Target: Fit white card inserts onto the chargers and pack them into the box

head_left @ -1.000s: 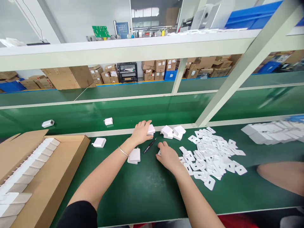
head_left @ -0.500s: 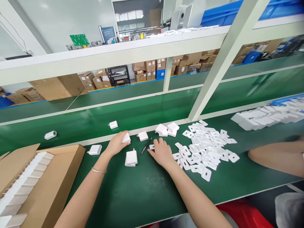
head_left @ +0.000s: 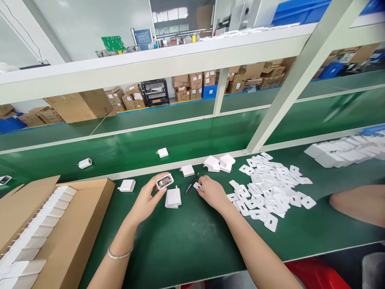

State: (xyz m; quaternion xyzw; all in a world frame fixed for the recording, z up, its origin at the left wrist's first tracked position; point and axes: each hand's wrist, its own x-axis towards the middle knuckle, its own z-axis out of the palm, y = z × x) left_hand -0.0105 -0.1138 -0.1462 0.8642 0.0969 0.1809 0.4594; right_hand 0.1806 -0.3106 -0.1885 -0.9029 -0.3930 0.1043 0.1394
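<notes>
Holding an open-ended white plastic charger case (head_left: 165,182) in left hand (head_left: 146,200), head view, a bit left of frame center. Fingers and thumb closed on its sides; open end faces camera, small inner parts show, one reddish. Silver bracelet (head_left: 119,256) on left wrist. Right hand (head_left: 213,192) at frame center, fingertips pinching a small flat white plastic plate (head_left: 197,186); can't tell if plate touches the green desk (head_left: 186,237). Slim black pen-shaped tool (head_left: 191,184) lies slanted between the hands, just beside that plate.

Stack of square white chargers (head_left: 173,196) just right of and below the held case. Single white charger with prongs (head_left: 188,170) above the tool; cluster of white chargers (head_left: 212,163) right of it, near the cream metal edge strip. Another white charger (head_left: 126,185) left of the left hand. Loose pile of flat white plates with cutouts (head_left: 267,188) right of center, near the right hand. Beyond the strip, white chargers lie spaced out on a glossy green surface (head_left: 132,142).

Lower left: open brown cardboard box (head_left: 80,241), row of white chargers (head_left: 45,224) inside, prongs leftward. Right edge: another person's forearm (head_left: 361,204), below a row of white blocks (head_left: 345,150).
</notes>
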